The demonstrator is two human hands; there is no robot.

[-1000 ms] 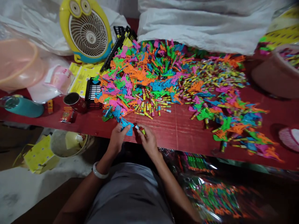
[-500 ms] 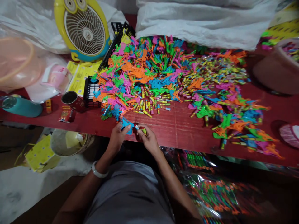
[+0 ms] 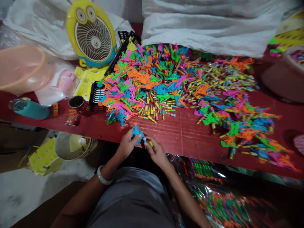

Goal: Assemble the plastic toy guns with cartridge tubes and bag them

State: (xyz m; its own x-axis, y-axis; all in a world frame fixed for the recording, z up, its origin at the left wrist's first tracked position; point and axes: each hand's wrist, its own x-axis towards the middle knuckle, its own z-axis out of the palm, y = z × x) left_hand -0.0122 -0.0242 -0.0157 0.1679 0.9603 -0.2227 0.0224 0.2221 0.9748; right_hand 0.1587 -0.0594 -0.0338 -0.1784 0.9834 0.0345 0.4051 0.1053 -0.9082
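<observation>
My left hand [image 3: 127,145] pinches a blue plastic piece [image 3: 137,134], flat and cut with holes, over the table's front edge. My right hand [image 3: 156,151] closes around a small yellow-labelled tube [image 3: 150,143]. A pale blue end of a tube [image 3: 144,138] meets the blue piece, though I cannot tell whether it is inserted. Just beyond lies a heap of orange, pink, green and blue plastic pieces [image 3: 142,77]. Loose short tubes [image 3: 153,110] lie at the heap's near side, and a larger pile of tubes [image 3: 220,76] is farther right.
On the red table [image 3: 190,139] stand a yellow fan [image 3: 95,38], a dark cup [image 3: 79,105], a teal bottle [image 3: 32,109] and a black basket [image 3: 97,95]. Joined pieces with tubes [image 3: 251,133] lie at right. A bucket [image 3: 71,148] is below left; bagged pieces [image 3: 220,202] are below right.
Both hands have come together, bringing the tube's end against the blue piece. The whole view has shifted slightly, so the table's contents appear lower and farther right.
</observation>
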